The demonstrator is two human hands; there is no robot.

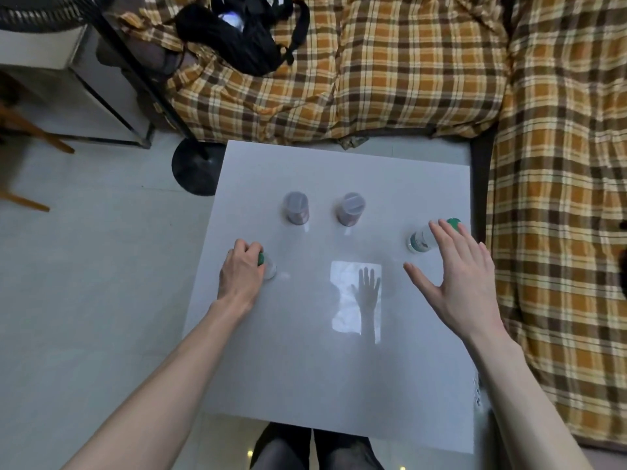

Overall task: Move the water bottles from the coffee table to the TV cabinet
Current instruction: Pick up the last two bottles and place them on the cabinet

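Note:
On the glossy white coffee table [305,368] stand two clear water bottles with green caps. My left hand [240,274] is closed around the top of the left bottle [268,266] near the table's left edge. The right bottle [424,239] stands near the right edge. My right hand [454,276] hovers just in front of it with fingers spread, its fingertips covering part of the green cap, holding nothing.
Two small jars with pale lids, a left jar [297,208] and a right jar [349,209], stand further back on the table. A plaid-covered sofa [407,79] wraps the far and right sides, with a black bag [244,32] on it. A fan base [193,167] sits at the table's far left corner.

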